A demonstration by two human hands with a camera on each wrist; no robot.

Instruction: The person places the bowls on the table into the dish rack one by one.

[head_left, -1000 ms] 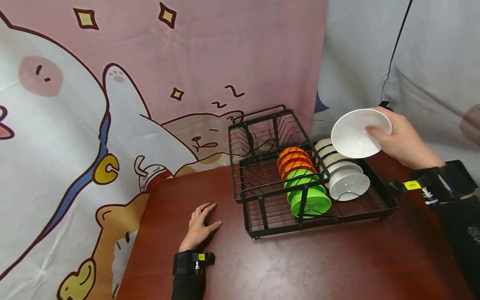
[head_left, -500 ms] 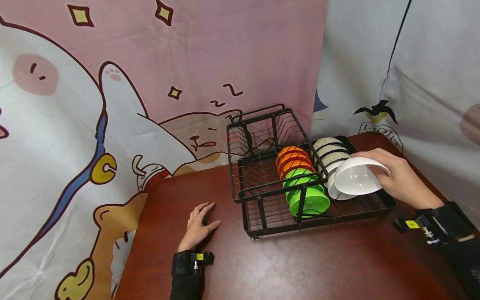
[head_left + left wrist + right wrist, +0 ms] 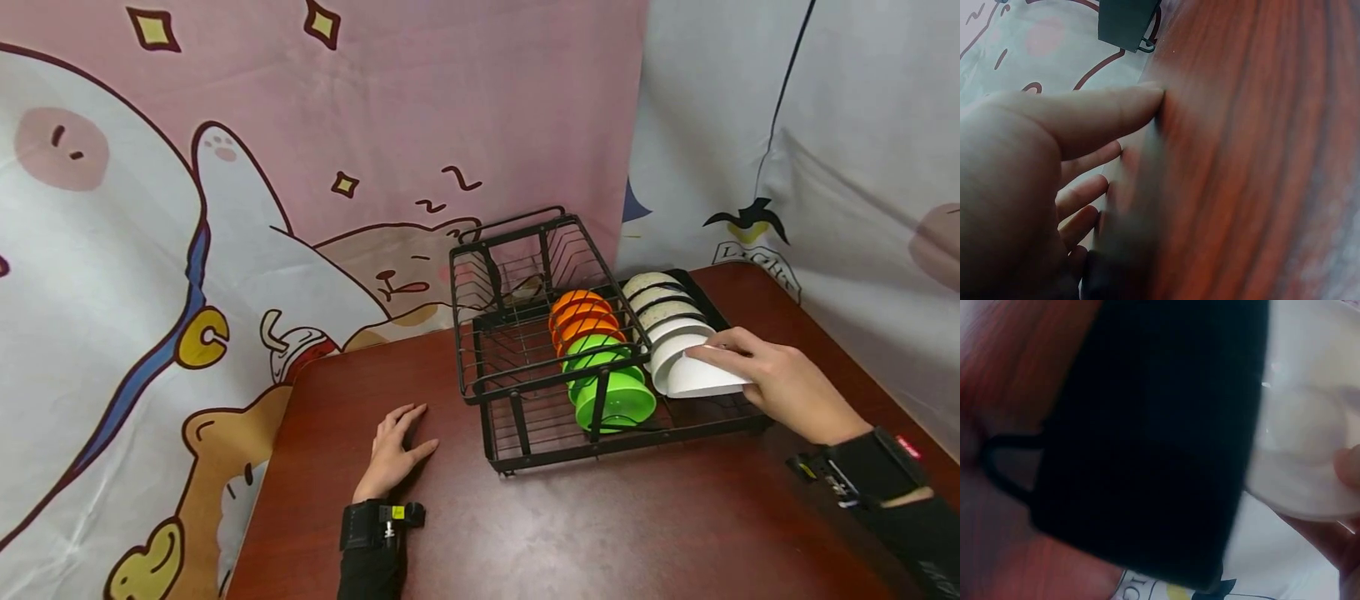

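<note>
Backdrop: a cartoon-printed cloth (image 3: 225, 208) is hung behind the table, pink at the left and grey at the right.
Table: a dark red-brown table (image 3: 600, 525) is seen under everything.
Left hand: the left hand (image 3: 393, 454) is laid flat on the table at the near left, fingers straight and slightly spread; nothing is held.
Rack: one black wire dish rack (image 3: 525, 392) is set right of centre, its far left basket section shown without dishes.
Orange bowls: three orange bowls (image 3: 579, 315) are stood on edge in the far part of the middle row.
Green bowls: three green bowls (image 3: 611, 392) are stood just nearer in the same row.
White bowls in rack: about four are counted in the right row (image 3: 663, 321); the exact number cannot be told.
Held bowl: one white bowl (image 3: 701, 379) is tilted on edge at the near end of the right row, touching its neighbour.
Right hand: the right hand (image 3: 780, 383) is curled round the held bowl's rim.
</note>
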